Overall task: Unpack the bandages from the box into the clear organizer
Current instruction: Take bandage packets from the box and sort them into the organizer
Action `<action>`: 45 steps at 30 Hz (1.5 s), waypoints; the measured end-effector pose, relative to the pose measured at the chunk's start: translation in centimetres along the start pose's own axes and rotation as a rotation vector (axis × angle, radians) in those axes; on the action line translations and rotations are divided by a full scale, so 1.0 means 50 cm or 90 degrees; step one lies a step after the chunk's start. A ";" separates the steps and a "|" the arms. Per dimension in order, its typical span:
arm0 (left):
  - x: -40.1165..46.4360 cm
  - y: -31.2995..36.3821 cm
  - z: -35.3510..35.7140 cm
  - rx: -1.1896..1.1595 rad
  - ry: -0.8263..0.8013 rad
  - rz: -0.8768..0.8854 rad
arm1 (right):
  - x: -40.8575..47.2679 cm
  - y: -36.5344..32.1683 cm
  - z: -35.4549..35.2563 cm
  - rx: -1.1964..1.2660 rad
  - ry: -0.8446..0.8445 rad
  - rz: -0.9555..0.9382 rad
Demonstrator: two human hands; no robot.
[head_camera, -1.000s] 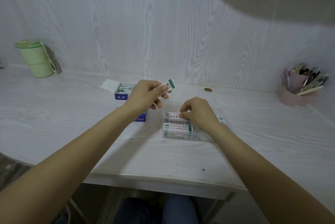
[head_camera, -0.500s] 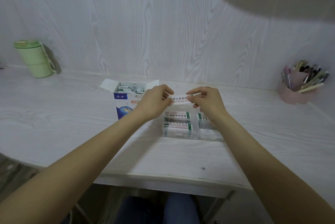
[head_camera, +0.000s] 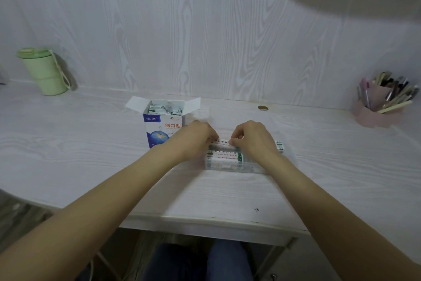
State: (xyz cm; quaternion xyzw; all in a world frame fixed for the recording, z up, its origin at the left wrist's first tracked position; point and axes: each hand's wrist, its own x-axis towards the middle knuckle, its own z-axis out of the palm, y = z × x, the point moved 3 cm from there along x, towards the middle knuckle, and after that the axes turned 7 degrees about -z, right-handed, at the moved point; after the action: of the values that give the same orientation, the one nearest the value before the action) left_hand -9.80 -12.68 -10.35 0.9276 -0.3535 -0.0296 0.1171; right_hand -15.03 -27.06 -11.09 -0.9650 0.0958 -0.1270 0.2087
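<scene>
Nearest to the camera, the front edge of the white wooden table [head_camera: 205, 214] runs across the view, and the two bare forearms reach over it. The clear organizer [head_camera: 230, 165] stands on the table just behind this, with white and green bandages [head_camera: 224, 156] already lying inside in stacked rows. Over the organizer, the left hand [head_camera: 196, 138] and the right hand [head_camera: 252, 138] hold one bandage strip [head_camera: 224, 142] between them, each hand pinching one end with curled fingers, and the strip lies just above the packed rows. Just beside the left hand, a little further, the blue and white box [head_camera: 159, 130] stands upright with its flaps open, and more bandages show inside its top. Far to the left, near the wall, stands a green cup [head_camera: 43, 71] with a lid. Far to the right, a pink holder [head_camera: 373, 114] is full of pens.
</scene>
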 end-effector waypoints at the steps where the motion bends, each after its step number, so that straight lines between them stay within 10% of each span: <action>1: -0.003 0.000 0.000 0.009 0.013 0.002 | 0.000 0.000 0.000 0.004 -0.004 0.003; 21: -0.040 0.004 -0.030 -0.046 0.115 -0.011 | 0.004 -0.003 -0.007 -0.003 -0.033 -0.006; 30: -0.071 -0.076 -0.122 -0.083 0.290 -0.054 | 0.024 -0.115 -0.052 0.140 0.182 -0.143; 45: -0.069 -0.251 -0.150 0.062 0.155 -0.051 | 0.149 -0.308 0.061 -0.051 -0.075 -0.183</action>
State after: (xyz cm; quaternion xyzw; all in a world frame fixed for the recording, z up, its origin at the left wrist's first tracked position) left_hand -3.19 0.13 -6.14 0.9424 -0.3000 0.0960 0.1127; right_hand -5.04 -13.89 -5.67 -0.9821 -0.0505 -0.0945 0.1547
